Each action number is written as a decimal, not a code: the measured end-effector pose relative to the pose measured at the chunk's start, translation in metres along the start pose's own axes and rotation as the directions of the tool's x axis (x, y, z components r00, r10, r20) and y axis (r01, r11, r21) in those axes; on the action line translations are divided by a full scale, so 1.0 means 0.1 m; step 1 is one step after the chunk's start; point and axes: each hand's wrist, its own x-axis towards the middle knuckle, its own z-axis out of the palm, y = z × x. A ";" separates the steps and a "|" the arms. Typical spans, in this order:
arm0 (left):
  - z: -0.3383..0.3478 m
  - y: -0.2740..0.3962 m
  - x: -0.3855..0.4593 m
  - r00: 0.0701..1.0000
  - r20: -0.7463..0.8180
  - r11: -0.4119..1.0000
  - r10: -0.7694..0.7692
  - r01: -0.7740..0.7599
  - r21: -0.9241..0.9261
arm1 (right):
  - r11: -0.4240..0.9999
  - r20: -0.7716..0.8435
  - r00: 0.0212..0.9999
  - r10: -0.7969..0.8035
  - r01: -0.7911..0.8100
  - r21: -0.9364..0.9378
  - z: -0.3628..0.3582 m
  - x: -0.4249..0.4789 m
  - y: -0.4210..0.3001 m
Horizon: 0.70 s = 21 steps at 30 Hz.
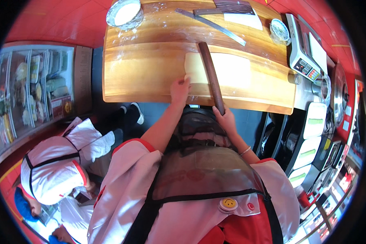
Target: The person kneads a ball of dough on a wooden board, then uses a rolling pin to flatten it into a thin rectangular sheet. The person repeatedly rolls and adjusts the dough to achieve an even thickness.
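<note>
A flat sheet of pale dough lies on the wooden worktop, its right part washed out by glare. Across it, at a slant, rests a dark wooden rolling pin. My right hand grips the pin's near end, just past the table's front edge. At the dough's near left corner, my left hand pinches the edge between thumb and fingers. The pin's far end reaches slightly beyond the sheet.
Along the back are a bowl of white flour, a metal straightedge and a cleaver. A digital scale and small jar stand right. White trays line the right side. Co-workers are at left by a glass-door fridge.
</note>
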 end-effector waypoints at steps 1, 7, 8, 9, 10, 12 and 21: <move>-0.06 0.03 -0.03 0.998 0.016 0.998 -0.054 0.055 -0.039 | 1.000 -0.009 1.000 0.007 -0.007 -0.002 0.05 -0.02 -0.02; -0.25 0.24 0.09 0.991 0.132 0.941 -0.026 -0.021 0.338 | 0.992 0.018 0.999 -0.027 0.029 -0.120 0.45 -0.06 -0.02; -0.27 0.26 0.17 0.988 0.150 0.881 0.039 -0.105 0.462 | 0.986 0.030 0.999 -0.041 0.046 -0.159 0.52 -0.05 0.03; -0.27 0.32 0.21 0.981 0.106 0.836 0.162 -0.194 0.513 | 0.978 0.050 0.997 -0.054 0.063 -0.197 0.59 -0.04 0.07; -0.23 0.46 0.21 0.955 0.076 0.777 0.287 -0.278 0.565 | 0.976 0.068 0.998 -0.013 0.028 -0.218 0.59 -0.05 0.02; -0.06 0.74 0.17 0.799 0.243 0.576 0.550 -0.574 0.582 | 0.971 0.035 0.999 -0.027 0.035 -0.237 0.65 -0.07 0.06; 0.34 0.71 0.25 0.319 0.865 -0.157 0.387 -0.902 0.403 | 0.935 0.040 0.999 -0.037 0.049 -0.352 0.96 -0.10 0.03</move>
